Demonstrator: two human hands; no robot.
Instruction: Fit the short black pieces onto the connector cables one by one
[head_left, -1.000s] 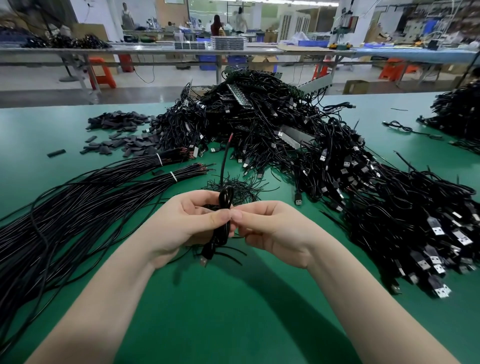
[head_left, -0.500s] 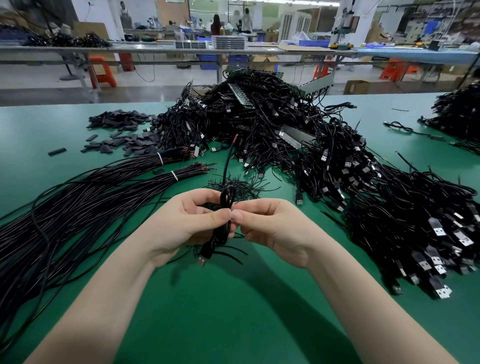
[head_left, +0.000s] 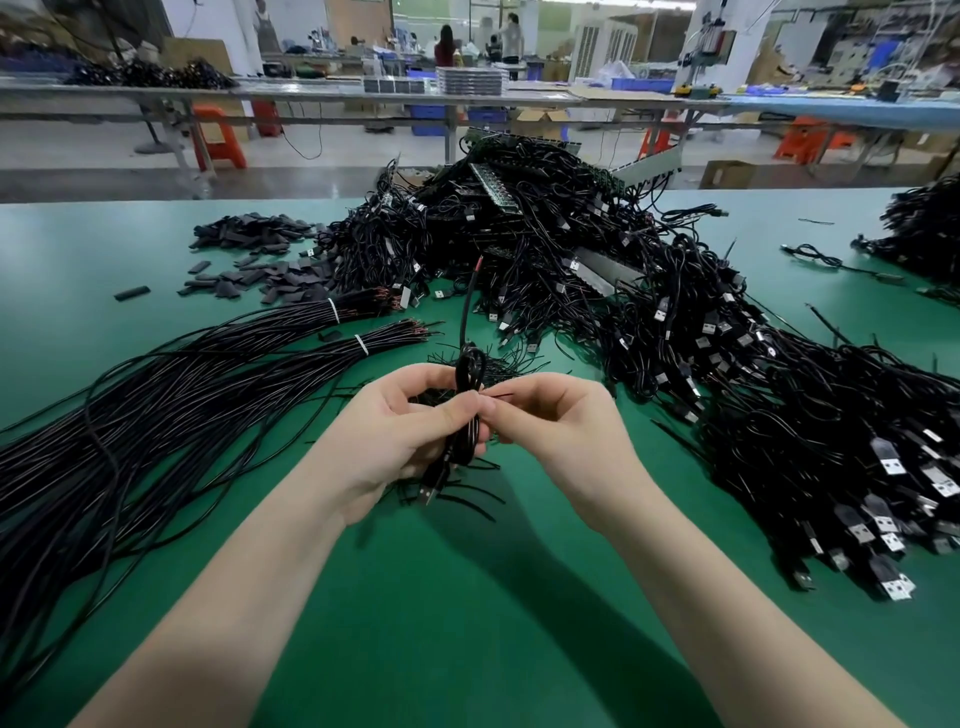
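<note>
A green counter (head_left: 467, 623) fills a busy workshop, with long benches, orange stools and a few people blurred far off at twelve o'clock. At the middle of the counter a coiled connector cable (head_left: 464, 436) is held up between both hands. The left hand (head_left: 395, 436) has its fingers curled round the coil, thumb pressed on its front, and the metal plug end hangs below the palm. The right hand (head_left: 550, 431) meets it thumb to thumb, its fingertips pinching a thin strand at the coil; what exactly sits between them is too small to tell. One loose end of the cable stands up towards twelve o'clock.

Just behind the hands lies a scatter of thin black ties (head_left: 493, 364). From nine to seven o'clock two banded bundles of bare-ended cables (head_left: 182, 395) sweep across the counter. At eleven o'clock sits the heap of short black pieces (head_left: 260, 260), one stray piece (head_left: 132, 293) apart at ten. From one to four o'clock a great tangle of plug-ended cables (head_left: 727, 405) crowds close to the right forearm. Another dark heap (head_left: 924, 228) sits at two o'clock.
</note>
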